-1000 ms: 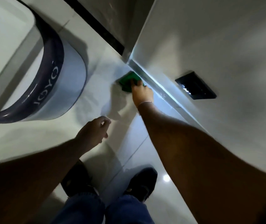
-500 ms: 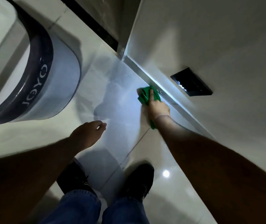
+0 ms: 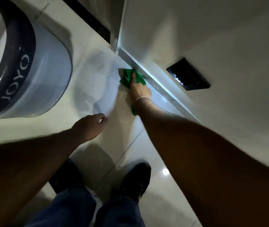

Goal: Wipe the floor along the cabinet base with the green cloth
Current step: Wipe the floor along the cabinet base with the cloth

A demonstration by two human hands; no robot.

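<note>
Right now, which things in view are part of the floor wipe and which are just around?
In the job:
green cloth
right hand pressing it to the floor
cabinet base
floor

Just around:
left hand, holding nothing
grey JOYO bin
black vent
shoes

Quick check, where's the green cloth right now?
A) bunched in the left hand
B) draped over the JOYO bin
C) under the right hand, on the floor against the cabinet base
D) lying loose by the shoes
C: the right hand presses the green cloth flat on the floor at the cabinet base; the left hand is empty.
</note>
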